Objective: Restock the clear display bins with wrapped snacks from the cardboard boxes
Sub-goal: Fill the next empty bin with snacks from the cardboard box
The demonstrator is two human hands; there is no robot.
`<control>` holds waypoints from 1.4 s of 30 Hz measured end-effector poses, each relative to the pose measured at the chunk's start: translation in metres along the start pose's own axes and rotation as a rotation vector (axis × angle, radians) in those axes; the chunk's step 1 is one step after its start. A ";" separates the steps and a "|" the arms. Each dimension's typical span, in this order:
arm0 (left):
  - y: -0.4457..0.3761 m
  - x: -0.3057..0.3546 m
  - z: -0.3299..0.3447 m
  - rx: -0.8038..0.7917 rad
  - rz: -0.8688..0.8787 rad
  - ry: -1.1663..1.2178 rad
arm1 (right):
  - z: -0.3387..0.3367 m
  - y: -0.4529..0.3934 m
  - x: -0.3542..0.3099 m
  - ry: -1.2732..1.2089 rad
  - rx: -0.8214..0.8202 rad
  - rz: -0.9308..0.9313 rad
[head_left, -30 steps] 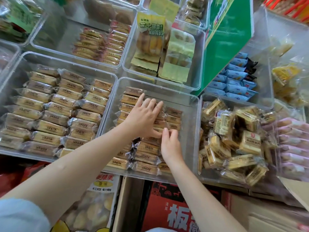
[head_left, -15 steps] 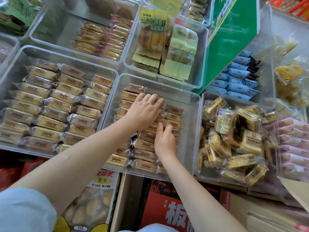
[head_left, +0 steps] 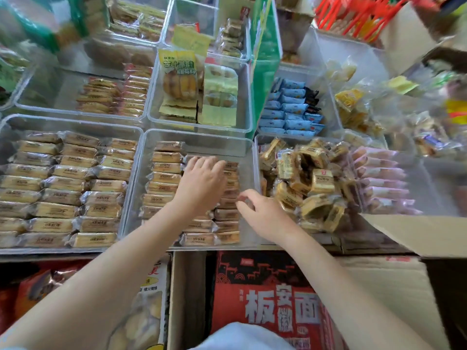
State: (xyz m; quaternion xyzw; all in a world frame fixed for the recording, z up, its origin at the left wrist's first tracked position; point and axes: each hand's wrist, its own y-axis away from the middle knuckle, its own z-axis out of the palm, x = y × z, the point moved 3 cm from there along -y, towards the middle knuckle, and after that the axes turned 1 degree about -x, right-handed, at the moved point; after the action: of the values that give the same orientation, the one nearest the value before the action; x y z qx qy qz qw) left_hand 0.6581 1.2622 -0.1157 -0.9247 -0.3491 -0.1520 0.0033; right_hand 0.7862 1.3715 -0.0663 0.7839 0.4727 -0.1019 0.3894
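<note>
Arranging step: left hand [head_left: 201, 184], grip released, presses flat on the wrapped snacks [head_left: 164, 178] rowed in the middle clear bin [head_left: 199, 138], right hand [head_left: 262, 213] loosely curled, seemingly empty; next likely fetching more from a cardboard box [head_left: 394, 281].

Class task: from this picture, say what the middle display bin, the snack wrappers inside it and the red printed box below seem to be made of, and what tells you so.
Middle bin: seemingly hard clear plastic; see-through walls, glossy rim. Snack wrappers: thin shiny plastic film, glinting, crimped ends. Red box: likely printed cardboard; matte face, plain brown flap beside it.
</note>
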 end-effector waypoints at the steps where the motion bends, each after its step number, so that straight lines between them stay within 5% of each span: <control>1: 0.012 0.022 -0.008 0.023 0.048 0.054 | -0.017 0.028 0.006 -0.024 -0.001 -0.040; 8: 0.108 0.231 -0.022 0.095 0.469 0.325 | -0.114 0.224 0.092 -0.105 0.380 -0.093; 13: 0.159 0.374 0.014 0.062 0.678 0.439 | -0.144 0.292 0.217 -0.041 0.437 0.068; 20: 0.162 0.491 0.055 0.047 0.475 0.267 | -0.111 0.281 0.378 0.264 -0.057 0.225; 27: 0.159 0.500 0.068 0.124 0.281 0.096 | -0.036 0.263 0.489 0.632 -0.651 0.306; 35: 0.158 0.500 0.069 0.137 0.257 0.117 | -0.027 0.254 0.503 0.827 -0.753 0.214; 38: 0.158 0.499 0.066 0.192 0.264 0.192 | -0.065 0.248 0.488 0.587 -0.656 0.294; 42: 0.157 0.473 0.054 0.370 0.106 0.419 | -0.134 0.249 0.434 -0.233 -0.332 0.138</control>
State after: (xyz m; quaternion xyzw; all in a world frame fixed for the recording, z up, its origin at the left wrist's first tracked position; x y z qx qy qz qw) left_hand 1.1103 1.4542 -0.0173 -0.8736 -0.3140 -0.2733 0.2521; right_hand 1.1933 1.6910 -0.0769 0.7226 0.3799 -0.0859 0.5711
